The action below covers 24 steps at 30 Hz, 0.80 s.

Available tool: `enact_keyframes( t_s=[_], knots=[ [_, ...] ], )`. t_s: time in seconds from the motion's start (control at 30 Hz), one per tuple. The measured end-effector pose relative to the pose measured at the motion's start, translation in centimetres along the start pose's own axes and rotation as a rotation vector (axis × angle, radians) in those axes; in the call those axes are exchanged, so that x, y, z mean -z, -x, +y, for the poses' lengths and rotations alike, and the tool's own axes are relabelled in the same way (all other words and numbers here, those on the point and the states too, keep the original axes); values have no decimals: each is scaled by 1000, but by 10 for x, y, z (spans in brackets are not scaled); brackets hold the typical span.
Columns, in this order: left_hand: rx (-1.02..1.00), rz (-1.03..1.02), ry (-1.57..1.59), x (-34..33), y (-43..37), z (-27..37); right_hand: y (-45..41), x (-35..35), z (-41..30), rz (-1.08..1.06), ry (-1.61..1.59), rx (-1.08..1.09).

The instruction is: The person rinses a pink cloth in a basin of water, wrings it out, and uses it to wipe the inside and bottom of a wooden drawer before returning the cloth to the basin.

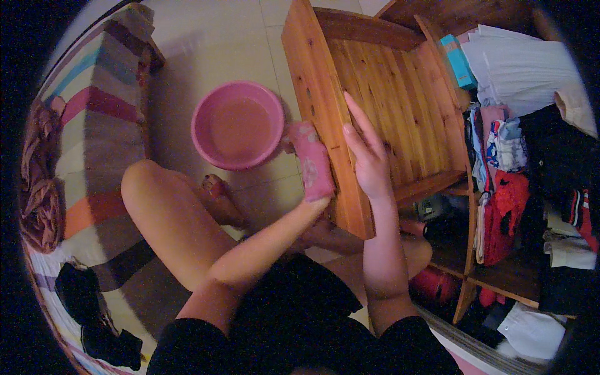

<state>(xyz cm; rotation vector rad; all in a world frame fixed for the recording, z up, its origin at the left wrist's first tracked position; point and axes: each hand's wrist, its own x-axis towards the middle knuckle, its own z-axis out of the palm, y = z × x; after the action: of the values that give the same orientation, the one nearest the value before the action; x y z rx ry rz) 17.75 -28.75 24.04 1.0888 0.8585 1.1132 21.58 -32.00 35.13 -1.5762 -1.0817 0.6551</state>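
A pink patterned cloth covers most of my left hand, which presses it against the outer face of a wooden drawer's front panel. The fingers under the cloth are hidden. My right hand lies along the panel's top edge and inner side, fingers extended and partly spread. The drawer shows a bare slatted wooden bottom. To the left of the cloth, a round pink plastic basin stands on the tiled floor, with what looks like murky water in it.
Wooden shelves at right hold folded clothes, white pleated fabric and a turquoise box. A bed with a striped cover runs along the left, bearing brown cloth and black garments. My bent legs flank the drawer's near end.
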Motion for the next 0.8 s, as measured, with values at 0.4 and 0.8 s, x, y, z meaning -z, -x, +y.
enact_keyframes(
  t_s=[0.4,0.8],
  knots=[
    [148,22,89,-2,-106,-11,-5,-4,-2,8,34,23],
    [137,-147,-192,11,-85,17,-7,0,5,2,-76,-6]
  ],
)
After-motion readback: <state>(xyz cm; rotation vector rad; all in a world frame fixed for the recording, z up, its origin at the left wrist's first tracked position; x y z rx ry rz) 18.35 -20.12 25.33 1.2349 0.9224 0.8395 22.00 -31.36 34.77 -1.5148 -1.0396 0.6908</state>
